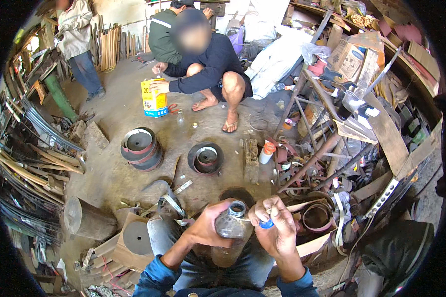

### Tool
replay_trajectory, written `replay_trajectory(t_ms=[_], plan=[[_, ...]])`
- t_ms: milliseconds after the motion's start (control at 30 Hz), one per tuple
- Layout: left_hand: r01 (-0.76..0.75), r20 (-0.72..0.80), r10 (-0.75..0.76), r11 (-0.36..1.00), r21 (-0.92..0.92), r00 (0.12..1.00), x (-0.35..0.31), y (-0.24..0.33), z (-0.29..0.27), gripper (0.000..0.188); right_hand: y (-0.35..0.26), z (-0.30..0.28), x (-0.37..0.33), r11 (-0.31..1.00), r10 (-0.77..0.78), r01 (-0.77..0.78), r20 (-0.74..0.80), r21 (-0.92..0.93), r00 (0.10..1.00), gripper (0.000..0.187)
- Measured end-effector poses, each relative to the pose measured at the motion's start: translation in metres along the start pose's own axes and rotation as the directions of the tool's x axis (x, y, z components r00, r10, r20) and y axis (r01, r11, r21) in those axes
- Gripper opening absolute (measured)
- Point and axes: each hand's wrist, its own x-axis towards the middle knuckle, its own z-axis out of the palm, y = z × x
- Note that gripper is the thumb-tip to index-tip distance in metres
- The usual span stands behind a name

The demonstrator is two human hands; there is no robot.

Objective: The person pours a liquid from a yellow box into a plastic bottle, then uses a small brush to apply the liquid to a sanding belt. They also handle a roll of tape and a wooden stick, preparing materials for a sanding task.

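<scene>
My left hand (206, 225) is wrapped round a clear glass bottle (231, 227) over my lap, its mouth open and tipped up. To its right, my right hand (278, 228) is closed, with a blue cap (266, 224) held at the fingers, apart from the bottle's mouth. Something small and pale may sit between the thumb and forefinger, too small to name. Just beyond the bottle is a dark round object (237, 194), partly hidden by it.
Rolled dark strips (142, 150) and a second roll (205, 158) lie ahead. A white bottle with an orange cap (266, 152) stands near a wooden block (250, 161). Beyond, a squatting person holds a yellow-and-blue box (155, 99). A log (88, 216) lies left; a cardboard box (314, 242) sits right.
</scene>
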Motion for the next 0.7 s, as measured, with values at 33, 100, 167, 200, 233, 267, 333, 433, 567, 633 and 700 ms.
replay_trajectory(t_ms=[33, 100, 167, 200, 233, 267, 333, 433, 567, 633, 700], plan=[[-0.053, 0.0, 0.053, 0.999, -0.013, 0.999, -0.004, -0.002, 0.003, 0.084, 0.001, -0.004, -0.003, 1.0, -0.001, 0.0, 0.06, 0.012, 0.998, 0.017], [-0.079, 0.029, 0.08, 0.996, -0.037, 0.996, -0.016, -0.006, 0.005, 0.083, 0.0, -0.019, -0.008, 0.993, 0.119, -0.116, 0.165, -0.026, 0.979, 0.017], [-0.038, 0.178, 0.051, 0.996, -0.076, 0.983, -0.034, -0.01, 0.008, 0.087, 0.001, -0.035, -0.01, 0.964, 0.266, -0.259, 0.229, -0.063, 0.936, 0.016], [0.057, 0.222, -0.03, 0.992, -0.113, 0.974, -0.041, -0.013, 0.013, 0.089, 0.0, -0.041, -0.009, 0.935, 0.354, -0.343, 0.226, -0.086, 0.907, 0.016], [0.118, 0.25, -0.073, 0.978, -0.169, 0.965, -0.047, -0.016, 0.016, 0.091, -0.005, -0.045, -0.008, 0.885, 0.465, -0.455, 0.191, -0.098, 0.864, 0.016], [0.075, 0.197, -0.051, 0.99, -0.118, 0.979, -0.056, -0.016, 0.017, 0.093, -0.011, -0.048, -0.004, 0.835, 0.549, -0.535, 0.254, -0.125, 0.797, 0.01], [0.05, 0.167, -0.058, 0.997, 0.054, 0.984, -0.071, -0.016, 0.013, 0.1, -0.028, -0.045, 0.009, 0.81, 0.319, -0.134, 0.237, -0.571, 0.918, 0.01], [-0.069, -0.132, -0.02, 0.773, -0.631, 0.991, -0.115, -0.011, -0.029, 0.093, -0.111, -0.053, 0.025, 0.99, 0.018, 0.031, -0.346, 0.136, 0.938, 0.014], [0.13, -0.47, -0.342, 0.895, -0.426, 0.814, -0.138, -0.034, -0.024, 0.104, -0.106, -0.063, 0.009, 0.883, -0.126, 0.12, 0.016, -0.454, 0.992, 0.014], [0.02, -0.329, -0.297, 0.769, -0.639, 0.897, -0.129, -0.047, -0.025, 0.102, -0.062, -0.054, -0.004, 0.723, 0.084, -0.027, 0.048, -0.69, 0.995, 0.024], [-0.058, -0.264, -0.172, 0.729, -0.682, 0.949, -0.115, -0.053, -0.026, 0.1, -0.009, -0.032, -0.011, 0.617, 0.179, -0.014, 0.123, -0.787, 0.976, 0.023]])
